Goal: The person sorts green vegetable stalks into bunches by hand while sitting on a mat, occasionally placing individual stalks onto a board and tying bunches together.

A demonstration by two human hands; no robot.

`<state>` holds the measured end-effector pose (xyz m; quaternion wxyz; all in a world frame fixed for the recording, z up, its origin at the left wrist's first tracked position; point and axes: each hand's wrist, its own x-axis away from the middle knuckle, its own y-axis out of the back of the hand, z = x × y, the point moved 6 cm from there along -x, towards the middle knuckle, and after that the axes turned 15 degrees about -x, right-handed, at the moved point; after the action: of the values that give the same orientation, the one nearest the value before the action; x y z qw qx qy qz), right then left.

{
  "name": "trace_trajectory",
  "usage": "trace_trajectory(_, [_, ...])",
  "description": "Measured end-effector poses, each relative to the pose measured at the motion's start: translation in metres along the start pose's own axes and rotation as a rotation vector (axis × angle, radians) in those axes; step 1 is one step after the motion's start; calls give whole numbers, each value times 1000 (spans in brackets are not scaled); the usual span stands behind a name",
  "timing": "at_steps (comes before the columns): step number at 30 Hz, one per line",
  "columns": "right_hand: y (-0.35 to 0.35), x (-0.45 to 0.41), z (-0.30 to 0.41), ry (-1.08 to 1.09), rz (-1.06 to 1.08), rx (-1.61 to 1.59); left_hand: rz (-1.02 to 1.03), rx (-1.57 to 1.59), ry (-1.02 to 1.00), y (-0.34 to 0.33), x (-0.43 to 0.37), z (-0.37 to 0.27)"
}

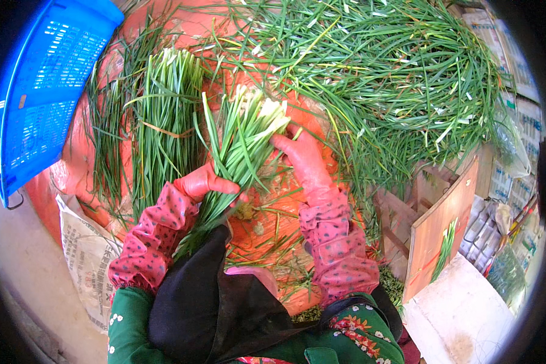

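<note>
A bundle of garlic chives slants in front of me, pale cut ends up and green leaves trailing down past my knee. Around its lower middle closes my left hand, in a pink-red rubber glove. At the pale ends, my right hand, gloved alike, grips the bundle's right edge with thumb and fingers; part of those fingers is hidden. Left of the bundle lies a thicker bunch of garlic chives, its ends evenly lined up. A thinner bunch lies farther left.
Loose garlic chives form a large heap at the upper right, on an orange-red sheet. A blue plastic crate tilts at the upper left. A printed sack lies at left. At right, a wooden board stands beside a white block.
</note>
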<state>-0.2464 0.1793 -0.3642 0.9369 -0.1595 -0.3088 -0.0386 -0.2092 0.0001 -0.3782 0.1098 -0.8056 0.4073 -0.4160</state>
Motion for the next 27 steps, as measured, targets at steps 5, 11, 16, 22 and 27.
trace_trajectory(5, [62, 2, 7, -32, -384, -100, -87, -51, -69, 15, 9, -5])
trace_trajectory(11, [143, 12, 83, 236, -500, -4, -28, -92, -71, 20, 19, 6])
trace_trajectory(16, [55, 12, 51, 36, -126, 356, 5, -73, -87, 17, 15, 12])
trace_trajectory(22, [67, 10, 53, 133, -267, 273, 0, -79, -72, 24, 14, 25])
trace_trajectory(27, [64, 17, 86, 119, -224, 337, -34, -110, -151, 22, 10, 25])
